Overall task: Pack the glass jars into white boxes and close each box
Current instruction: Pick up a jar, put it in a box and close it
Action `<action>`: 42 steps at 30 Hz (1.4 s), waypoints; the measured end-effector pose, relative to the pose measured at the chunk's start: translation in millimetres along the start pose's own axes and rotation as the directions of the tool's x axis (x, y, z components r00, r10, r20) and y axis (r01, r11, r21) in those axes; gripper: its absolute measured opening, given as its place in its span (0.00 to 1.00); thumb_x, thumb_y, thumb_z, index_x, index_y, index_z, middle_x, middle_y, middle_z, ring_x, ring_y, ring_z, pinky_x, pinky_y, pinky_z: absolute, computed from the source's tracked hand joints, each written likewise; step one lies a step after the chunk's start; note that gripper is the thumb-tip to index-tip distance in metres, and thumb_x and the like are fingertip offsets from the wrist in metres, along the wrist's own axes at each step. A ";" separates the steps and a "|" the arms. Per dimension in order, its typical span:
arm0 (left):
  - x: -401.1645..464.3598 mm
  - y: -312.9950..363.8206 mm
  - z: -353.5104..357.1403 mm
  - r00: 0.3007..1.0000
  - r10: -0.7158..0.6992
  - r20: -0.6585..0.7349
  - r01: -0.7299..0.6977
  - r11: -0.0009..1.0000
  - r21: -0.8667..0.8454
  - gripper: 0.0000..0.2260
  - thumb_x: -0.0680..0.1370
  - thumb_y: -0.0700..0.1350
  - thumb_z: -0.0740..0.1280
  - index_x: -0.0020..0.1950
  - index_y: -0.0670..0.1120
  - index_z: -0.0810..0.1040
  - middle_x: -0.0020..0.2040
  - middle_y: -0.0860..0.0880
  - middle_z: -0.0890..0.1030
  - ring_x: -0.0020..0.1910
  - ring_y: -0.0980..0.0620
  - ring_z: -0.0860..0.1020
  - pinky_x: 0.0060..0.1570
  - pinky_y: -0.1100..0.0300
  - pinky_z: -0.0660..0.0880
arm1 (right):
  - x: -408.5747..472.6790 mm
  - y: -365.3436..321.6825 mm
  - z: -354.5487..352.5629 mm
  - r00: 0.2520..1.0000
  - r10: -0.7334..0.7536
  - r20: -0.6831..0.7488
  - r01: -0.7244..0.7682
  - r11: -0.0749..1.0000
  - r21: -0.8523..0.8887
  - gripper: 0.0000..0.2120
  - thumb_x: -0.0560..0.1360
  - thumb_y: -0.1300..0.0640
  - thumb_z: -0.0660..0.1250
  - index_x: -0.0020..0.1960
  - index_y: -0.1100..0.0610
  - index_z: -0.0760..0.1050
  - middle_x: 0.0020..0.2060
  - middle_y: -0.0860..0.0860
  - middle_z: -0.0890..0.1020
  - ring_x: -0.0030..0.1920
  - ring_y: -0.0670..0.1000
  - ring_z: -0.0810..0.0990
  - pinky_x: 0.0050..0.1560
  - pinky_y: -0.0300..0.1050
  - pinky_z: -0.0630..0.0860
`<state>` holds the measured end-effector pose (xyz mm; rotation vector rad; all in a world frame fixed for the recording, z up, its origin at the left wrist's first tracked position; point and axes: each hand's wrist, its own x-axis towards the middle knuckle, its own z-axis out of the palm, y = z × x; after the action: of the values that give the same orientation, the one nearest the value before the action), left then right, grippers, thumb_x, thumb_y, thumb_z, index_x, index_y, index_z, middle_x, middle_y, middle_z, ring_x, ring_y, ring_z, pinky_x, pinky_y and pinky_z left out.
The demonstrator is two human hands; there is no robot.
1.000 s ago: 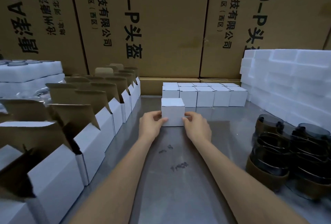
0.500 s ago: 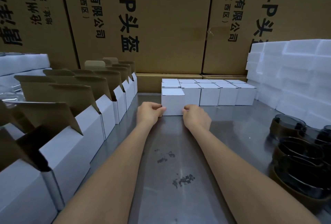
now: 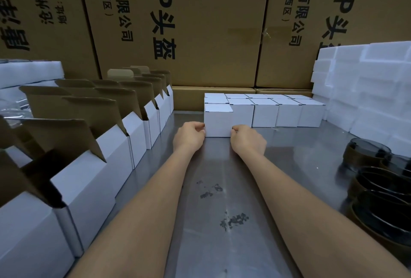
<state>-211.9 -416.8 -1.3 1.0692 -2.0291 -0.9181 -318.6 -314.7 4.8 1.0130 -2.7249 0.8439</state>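
Note:
A closed white box (image 3: 218,119) stands on the metal table (image 3: 222,166), at the left end of a block of closed white boxes (image 3: 264,114) and touching it. My left hand (image 3: 189,136) and my right hand (image 3: 248,142) have curled fingers and grip the box's lower left and lower right corners from the near side. Dark glass jars (image 3: 367,153) are stacked at the right edge, away from both hands.
A row of open white boxes (image 3: 115,151) with raised brown flaps runs along the left. White foam blocks (image 3: 367,91) are piled at the back right, with more foam (image 3: 29,73) at far left. Large brown cartons (image 3: 211,33) wall off the back.
Both hands have slid the closed box away from me across the table until it meets the block of closed boxes. Their fingers have curled tighter at its lower corners.

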 end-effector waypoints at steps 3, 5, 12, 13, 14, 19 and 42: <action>-0.8 0.3 0.2 1.000 0.001 0.003 -0.001 1.000 0.001 0.13 0.79 0.45 0.64 0.63 0.51 0.79 0.58 0.49 0.82 0.56 0.46 0.80 0.60 0.49 0.75 | 1.3 -0.2 1.2 1.000 -0.008 -0.003 0.008 1.000 -0.027 0.12 0.80 0.56 0.54 0.41 0.53 0.72 0.50 0.54 0.80 0.45 0.57 0.73 0.42 0.42 0.65; -3.6 1.4 -1.6 1.000 0.015 0.006 -0.015 1.000 0.002 0.15 0.79 0.45 0.64 0.65 0.51 0.77 0.60 0.49 0.81 0.58 0.46 0.79 0.62 0.50 0.74 | 0.9 0.0 0.9 1.000 -0.030 -0.001 0.030 0.998 -0.052 0.12 0.80 0.57 0.53 0.42 0.53 0.72 0.51 0.54 0.80 0.44 0.57 0.73 0.42 0.43 0.64; -37.9 4.9 -10.5 0.997 0.064 0.043 -0.065 0.998 0.021 0.18 0.79 0.41 0.64 0.69 0.47 0.74 0.65 0.50 0.78 0.65 0.50 0.74 0.65 0.56 0.69 | -16.9 -2.4 -4.8 0.994 -0.113 -0.007 0.111 0.989 -0.102 0.15 0.81 0.57 0.51 0.65 0.56 0.70 0.61 0.55 0.75 0.58 0.59 0.76 0.46 0.46 0.64; -44.2 5.2 -11.2 0.997 0.065 0.034 -0.065 0.998 0.019 0.18 0.78 0.40 0.64 0.68 0.47 0.74 0.64 0.50 0.78 0.65 0.50 0.74 0.65 0.57 0.69 | -22.8 -2.6 -6.1 0.990 -0.140 -0.011 0.138 0.983 -0.125 0.15 0.81 0.58 0.52 0.64 0.57 0.70 0.61 0.56 0.74 0.58 0.58 0.75 0.46 0.46 0.65; -51.0 6.1 -11.9 0.998 0.061 0.026 -0.062 0.998 0.012 0.18 0.78 0.39 0.64 0.68 0.47 0.74 0.64 0.49 0.78 0.64 0.50 0.75 0.66 0.56 0.69 | -29.7 -2.3 -8.4 0.987 -0.162 -0.011 0.159 0.976 -0.148 0.15 0.80 0.58 0.53 0.64 0.58 0.70 0.61 0.56 0.74 0.59 0.58 0.74 0.46 0.47 0.66; -87.0 9.8 -17.5 0.998 0.058 0.024 -0.058 0.998 -0.003 0.16 0.77 0.38 0.63 0.64 0.47 0.77 0.62 0.49 0.80 0.61 0.51 0.77 0.64 0.58 0.70 | -67.7 6.3 -26.0 0.986 -0.166 -0.031 0.160 0.977 -0.139 0.13 0.78 0.58 0.56 0.61 0.59 0.70 0.59 0.56 0.76 0.60 0.58 0.71 0.47 0.47 0.68; -185.6 27.9 -46.6 0.996 0.085 0.029 -0.084 0.995 -0.045 0.12 0.76 0.39 0.63 0.43 0.56 0.80 0.40 0.56 0.80 0.39 0.57 0.77 0.38 0.64 0.70 | -78.1 76.5 -158.1 0.958 0.196 0.209 -0.072 0.870 -0.488 0.16 0.77 0.56 0.56 0.61 0.60 0.73 0.59 0.58 0.76 0.60 0.58 0.73 0.64 0.52 0.67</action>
<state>-102.6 -257.4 4.8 0.9439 -2.0539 -0.9357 -320.0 -137.6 79.4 0.8739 -3.0108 0.0247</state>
